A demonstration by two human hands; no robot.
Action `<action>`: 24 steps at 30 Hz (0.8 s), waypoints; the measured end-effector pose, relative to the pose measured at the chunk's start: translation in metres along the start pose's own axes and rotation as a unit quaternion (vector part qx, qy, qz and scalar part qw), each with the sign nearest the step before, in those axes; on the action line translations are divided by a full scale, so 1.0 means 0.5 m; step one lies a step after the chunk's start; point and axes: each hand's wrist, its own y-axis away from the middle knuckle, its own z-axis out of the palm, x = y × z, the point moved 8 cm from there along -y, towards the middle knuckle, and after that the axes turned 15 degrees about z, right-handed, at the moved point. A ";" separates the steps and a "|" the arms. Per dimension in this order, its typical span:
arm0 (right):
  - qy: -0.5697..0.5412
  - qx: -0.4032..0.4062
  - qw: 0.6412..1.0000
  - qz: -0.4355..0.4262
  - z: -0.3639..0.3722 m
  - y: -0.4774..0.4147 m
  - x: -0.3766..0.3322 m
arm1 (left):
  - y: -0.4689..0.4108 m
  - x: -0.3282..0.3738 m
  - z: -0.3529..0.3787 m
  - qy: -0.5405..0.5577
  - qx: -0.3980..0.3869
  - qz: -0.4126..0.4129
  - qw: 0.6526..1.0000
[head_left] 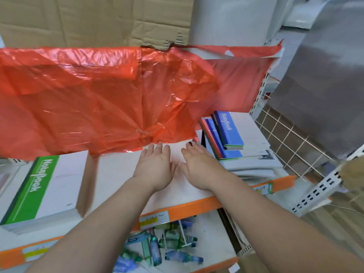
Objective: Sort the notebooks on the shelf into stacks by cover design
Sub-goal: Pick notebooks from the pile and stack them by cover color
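Observation:
Both my hands reach over the white shelf (122, 174) with fingers straight, side by side, holding nothing. My left hand (155, 166) and my right hand (199, 166) hover over or rest on a bare part of the shelf. At the left lies a tall stack of white notebooks with a green spine band (39, 190). At the right, small blue notebooks (228, 131) sit on green and red-edged ones (212, 138), which rest on a stack of large white notebooks (254, 158). A small dark object (190, 143) lies near my right fingertips.
A red plastic sheet (102, 95) hangs from the shelf above and covers the back of the shelf. Cardboard (94, 18) stands behind it. The shelf's orange front edge (189, 209) carries price labels. A lower shelf holds several small packaged items (167, 245). A wire grid (291, 142) closes the right side.

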 end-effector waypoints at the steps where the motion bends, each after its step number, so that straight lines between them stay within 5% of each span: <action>1: -0.004 0.009 1.000 -0.003 -0.013 0.000 0.015 | -0.007 0.014 -0.005 -0.003 0.002 -0.001 1.000; 18: -0.004 0.005 0.996 0.088 -0.070 -0.016 0.150 | -0.088 0.107 -0.048 0.011 0.000 0.024 1.000; 24: 0.026 0.004 0.982 0.188 -0.077 -0.058 0.227 | -0.115 0.118 -0.059 0.030 0.002 0.029 0.999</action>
